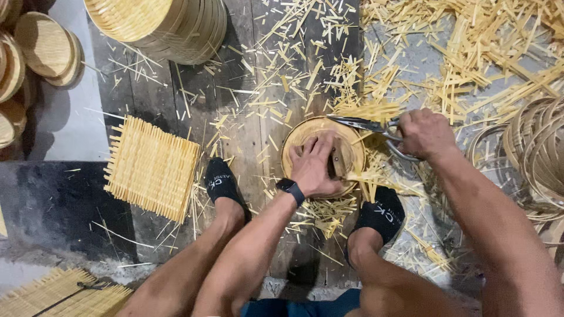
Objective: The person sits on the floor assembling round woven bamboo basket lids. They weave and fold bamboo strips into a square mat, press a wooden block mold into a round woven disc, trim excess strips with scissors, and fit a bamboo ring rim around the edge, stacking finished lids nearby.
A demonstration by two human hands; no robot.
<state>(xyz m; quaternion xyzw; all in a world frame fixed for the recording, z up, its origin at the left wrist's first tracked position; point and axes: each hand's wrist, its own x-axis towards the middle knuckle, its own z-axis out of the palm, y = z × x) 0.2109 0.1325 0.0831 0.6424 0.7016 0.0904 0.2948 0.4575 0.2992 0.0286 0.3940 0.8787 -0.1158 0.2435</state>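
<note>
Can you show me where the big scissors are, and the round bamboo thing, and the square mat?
scissors (pixel 365 125), head view, on the metal blades.
round bamboo piece (pixel 352 154), head view, on its right rim.
square mat (pixel 151 167), head view, on its woven middle.

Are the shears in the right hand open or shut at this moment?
Open. The shears' two blades spread apart over the round woven piece's rim; the right hand grips the handles, the left hand presses the piece down.

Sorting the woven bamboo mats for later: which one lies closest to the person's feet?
The square woven mat beside the left sock, fully in view; the other mat lies at the bottom-left edge, cut off.
</note>
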